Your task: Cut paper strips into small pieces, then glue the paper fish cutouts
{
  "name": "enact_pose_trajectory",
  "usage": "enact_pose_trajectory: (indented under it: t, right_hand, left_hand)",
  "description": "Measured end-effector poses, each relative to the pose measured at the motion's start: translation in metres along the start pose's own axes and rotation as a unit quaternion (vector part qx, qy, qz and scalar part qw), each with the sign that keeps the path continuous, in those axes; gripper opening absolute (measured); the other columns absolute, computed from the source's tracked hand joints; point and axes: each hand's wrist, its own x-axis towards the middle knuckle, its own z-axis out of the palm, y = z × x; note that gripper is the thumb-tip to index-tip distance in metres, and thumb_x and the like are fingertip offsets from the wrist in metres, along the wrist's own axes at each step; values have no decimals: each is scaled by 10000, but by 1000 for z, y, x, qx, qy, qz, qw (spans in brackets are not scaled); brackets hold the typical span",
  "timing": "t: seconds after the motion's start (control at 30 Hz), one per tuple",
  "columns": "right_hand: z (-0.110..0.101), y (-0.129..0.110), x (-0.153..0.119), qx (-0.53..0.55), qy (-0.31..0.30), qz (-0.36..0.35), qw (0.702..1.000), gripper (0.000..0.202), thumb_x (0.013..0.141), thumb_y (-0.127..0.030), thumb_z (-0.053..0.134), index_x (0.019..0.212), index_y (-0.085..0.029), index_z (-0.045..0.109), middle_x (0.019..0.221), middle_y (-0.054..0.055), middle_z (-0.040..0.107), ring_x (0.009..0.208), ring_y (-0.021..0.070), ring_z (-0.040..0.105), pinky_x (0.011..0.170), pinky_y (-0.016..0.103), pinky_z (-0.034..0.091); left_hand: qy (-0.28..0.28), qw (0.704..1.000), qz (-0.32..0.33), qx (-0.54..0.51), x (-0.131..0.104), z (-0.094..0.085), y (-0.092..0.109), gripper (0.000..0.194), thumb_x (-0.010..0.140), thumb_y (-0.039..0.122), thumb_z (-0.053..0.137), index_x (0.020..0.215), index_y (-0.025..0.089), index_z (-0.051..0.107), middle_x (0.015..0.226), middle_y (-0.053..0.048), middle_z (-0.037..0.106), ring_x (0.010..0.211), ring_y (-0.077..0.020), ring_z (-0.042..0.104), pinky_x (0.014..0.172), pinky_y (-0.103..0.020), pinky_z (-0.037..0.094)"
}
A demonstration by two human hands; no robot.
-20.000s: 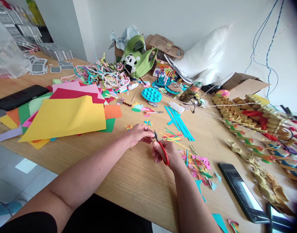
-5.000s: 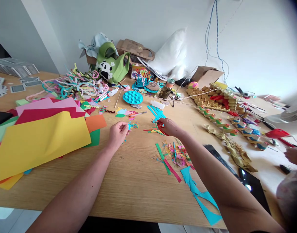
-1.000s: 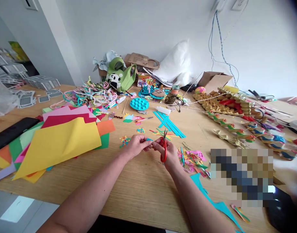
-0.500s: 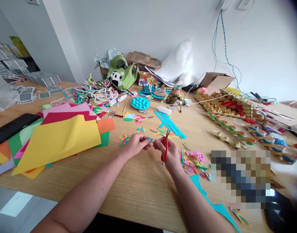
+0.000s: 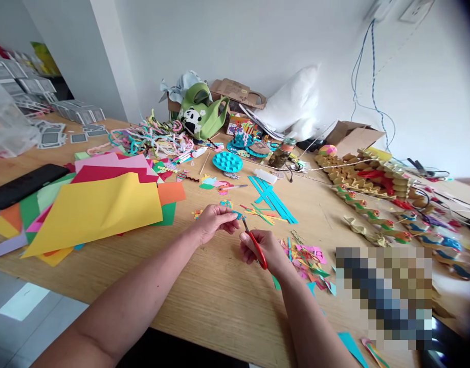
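Note:
Pinched in the fingers of my left hand (image 5: 218,223) is a small piece of blue paper (image 5: 238,215). My right hand (image 5: 262,249) grips red-handled scissors (image 5: 258,246), whose blades point up and left at the edge of that paper. Just beyond my left hand lie tiny blue and yellow paper bits (image 5: 226,203). Thin coloured paper strips (image 5: 267,213) and long blue strips (image 5: 275,202) are spread past my right hand. To the right of my right wrist sits a heap of mixed paper scraps (image 5: 309,260).
Stacked coloured sheets (image 5: 104,214) and a black phone (image 5: 27,184) fill the left side. Pipe cleaners (image 5: 146,138), a green panda bag (image 5: 202,115), a blue egg-tray-like disc (image 5: 227,162) and a jar (image 5: 281,153) stand behind. Egg-carton pieces (image 5: 365,174) cover the right.
The scissors have swung from pointing upward to pointing at the blue paper in my left hand. My right hand has turned and lowered slightly. The view has shifted a little.

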Motion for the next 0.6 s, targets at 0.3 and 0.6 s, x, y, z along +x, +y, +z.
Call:
enact_pose_trajectory:
  t: [0.3,0.6]
  right_hand:
    - [0,-1,-2,-15,-19,-4,1000,538,673,-680,680,606,-155,587,524,34,634,440,135,601,444,229,499]
    - [2,-2,-3,-12,-11,-10,1000,537,676,-676,683,617,-148,612,512,34,624,432,135,588,443,238,499]
  left_hand:
    - [23,998,7,59,1,-1,-2,255,647,342,733,670,94,679,630,-69,691,496,-99,581,525,-232,473]
    - [2,995,3,100,-1,1,-3,254,680,346,708,647,96,674,664,-87,709,510,-108,595,544,-238,484]
